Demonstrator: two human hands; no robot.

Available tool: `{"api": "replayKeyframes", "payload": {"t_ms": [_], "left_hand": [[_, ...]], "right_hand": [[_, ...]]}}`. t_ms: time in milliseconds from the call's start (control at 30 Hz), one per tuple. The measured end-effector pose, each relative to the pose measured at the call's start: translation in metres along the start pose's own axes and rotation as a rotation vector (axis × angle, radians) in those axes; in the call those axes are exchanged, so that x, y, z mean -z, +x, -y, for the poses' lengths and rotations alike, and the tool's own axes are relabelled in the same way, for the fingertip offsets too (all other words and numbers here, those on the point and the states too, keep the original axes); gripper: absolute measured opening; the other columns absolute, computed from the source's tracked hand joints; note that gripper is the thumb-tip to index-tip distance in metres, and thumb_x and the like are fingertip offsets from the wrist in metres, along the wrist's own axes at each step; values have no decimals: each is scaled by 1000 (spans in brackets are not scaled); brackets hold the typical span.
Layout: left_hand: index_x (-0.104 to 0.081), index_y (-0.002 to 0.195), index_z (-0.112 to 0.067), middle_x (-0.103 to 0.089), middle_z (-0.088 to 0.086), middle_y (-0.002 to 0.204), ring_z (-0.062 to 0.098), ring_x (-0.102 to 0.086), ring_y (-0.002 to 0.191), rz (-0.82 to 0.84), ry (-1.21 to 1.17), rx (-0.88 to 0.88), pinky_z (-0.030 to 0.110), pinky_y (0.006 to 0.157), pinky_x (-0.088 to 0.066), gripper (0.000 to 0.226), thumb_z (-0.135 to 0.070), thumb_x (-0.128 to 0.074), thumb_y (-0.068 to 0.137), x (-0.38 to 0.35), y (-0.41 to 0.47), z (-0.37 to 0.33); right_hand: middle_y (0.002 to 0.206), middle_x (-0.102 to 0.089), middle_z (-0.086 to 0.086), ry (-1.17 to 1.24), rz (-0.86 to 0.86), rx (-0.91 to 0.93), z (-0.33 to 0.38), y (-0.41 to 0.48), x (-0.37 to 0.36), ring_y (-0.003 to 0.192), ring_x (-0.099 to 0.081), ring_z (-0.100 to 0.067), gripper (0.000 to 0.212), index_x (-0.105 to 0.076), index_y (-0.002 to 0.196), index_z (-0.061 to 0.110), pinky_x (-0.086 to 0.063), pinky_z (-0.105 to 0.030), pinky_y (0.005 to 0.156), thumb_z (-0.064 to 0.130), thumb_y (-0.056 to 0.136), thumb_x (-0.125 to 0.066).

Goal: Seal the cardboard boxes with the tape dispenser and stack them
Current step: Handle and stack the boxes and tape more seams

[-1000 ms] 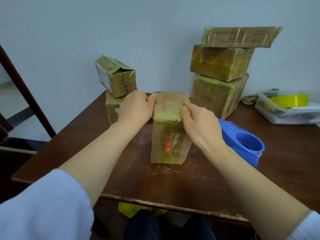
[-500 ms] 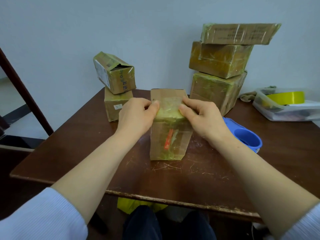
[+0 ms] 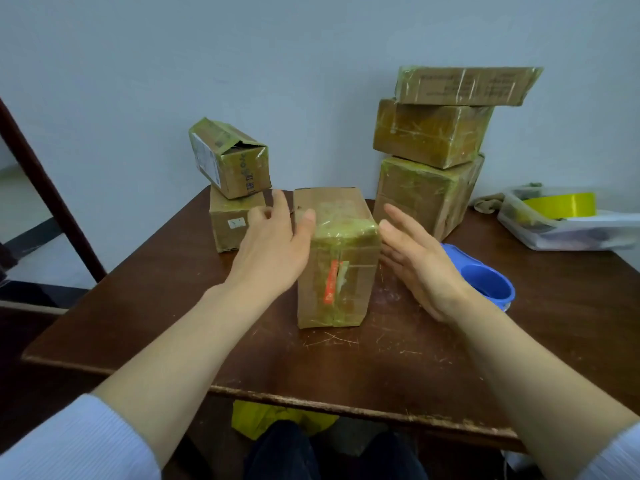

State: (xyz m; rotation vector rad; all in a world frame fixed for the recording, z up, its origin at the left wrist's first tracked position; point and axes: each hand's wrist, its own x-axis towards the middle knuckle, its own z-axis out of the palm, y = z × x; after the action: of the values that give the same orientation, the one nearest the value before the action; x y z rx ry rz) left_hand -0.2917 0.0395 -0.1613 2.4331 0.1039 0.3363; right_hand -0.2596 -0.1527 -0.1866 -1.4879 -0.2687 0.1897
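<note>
Taped box between my spread hands, ready to stack.

My left hand (image 3: 273,251) is spread, thumb touching the upper left edge of the box (image 3: 336,271); my right hand (image 3: 419,261) hovers flat just beside its right face, holding nothing. The box stands upright mid-counter (image 3: 156,299), dull cardboard under glossy, wrinkled yellowish tape. Sealing looks finished to me; next I'd press both sides and lift it onto the stack (image 3: 429,133) behind, past the blue plastic tape dispenser (image 3: 488,285).

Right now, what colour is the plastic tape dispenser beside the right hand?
The plastic tape dispenser is blue; the head view shows it best.
</note>
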Motion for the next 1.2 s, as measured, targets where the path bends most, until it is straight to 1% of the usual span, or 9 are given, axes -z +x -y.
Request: {"api": "replayKeyframes", "payload": {"t_ms": [67, 133, 300, 567, 700, 833, 967, 1067, 1200], "left_hand": [[-22, 149, -33, -14, -1, 157, 16, -17, 144, -69, 5, -174, 37, 110, -26, 63, -60, -34, 94, 8, -2, 2], [-37, 144, -34, -23, -8, 156, 9, -13, 145, 11, 97, -367, 35, 115, -18, 65, -63, -46, 87, 10, 0, 3], [-56, 131, -31, -54, -8, 137, 14, -50, 126, -118, 127, -403, 39, 100, -43, 46, -52, -53, 90, 9, 3, 2], [-68, 78, -13, -69, 7, 73, 25, -69, 59, -95, 28, 147, 40, 75, -56, 41, -46, -49, 94, 23, 16, 27], [-59, 86, -9, -68, 5, 72, 18, -67, 50, 61, 233, 301, 32, 64, -53, 43, -45, -39, 98, 18, 14, 45], [-53, 120, -12, -66, 9, 107, 28, -64, 96, 124, 706, 258, 36, 77, -46, 51, -52, -31, 97, 23, 10, 33], [-14, 151, -30, -18, 3, 158, 24, -15, 145, 281, 684, -97, 48, 113, -18, 97, -84, -34, 72, 22, 14, 7], [8, 148, -40, 13, -3, 159, 19, 22, 144, 520, 645, -246, 53, 111, 21, 116, -90, -36, 54, 2, 21, -2], [15, 148, -36, 11, 7, 160, 25, 14, 146, 586, 679, -198, 50, 116, 11, 118, -89, -37, 57, -21, 30, -5]], "right_hand": [[137, -50, 9, -171, 46, -20, -17, -4, -1, 125, -48, -6, 92, -36, 144, 24, -38, -30, 107, 40, 64, -81], [123, -62, 8, -302, 28, 3, -32, -3, -7, 117, -56, -8, 60, -53, 131, 18, -45, -30, 102, 24, 76, -77], [84, -74, 11, -298, -132, 135, -31, 5, -15, 83, -69, -5, 17, -71, 102, 15, -55, -27, 76, 12, 86, -66], [155, -22, -3, -911, -34, 59, 17, 2, -11, 143, -15, -21, 115, -25, 146, 40, -21, -44, 116, 67, 46, -76], [157, 12, -4, -1070, 237, -71, 2, -5, -16, 144, 12, -22, 107, -23, 146, 42, -6, -41, 116, 44, 59, -85], [159, 5, -2, -1010, 227, 39, -6, 0, -12, 145, 4, -19, 84, -34, 141, 43, -10, -38, 116, 17, 75, -78], [159, 8, 4, -861, 244, 14, 1, -5, 3, 146, 9, -13, 95, -21, 144, 47, -15, -36, 116, -2, 75, -65], [157, -19, 0, -884, -104, 42, 0, -6, 27, 144, -16, -16, 72, -37, 143, 29, -23, -24, 106, 6, 80, -62], [134, -46, -11, -1240, -420, -186, -4, -10, 64, 117, -50, -30, 54, -50, 128, 9, -42, -37, 91, 39, 84, -62]]}}
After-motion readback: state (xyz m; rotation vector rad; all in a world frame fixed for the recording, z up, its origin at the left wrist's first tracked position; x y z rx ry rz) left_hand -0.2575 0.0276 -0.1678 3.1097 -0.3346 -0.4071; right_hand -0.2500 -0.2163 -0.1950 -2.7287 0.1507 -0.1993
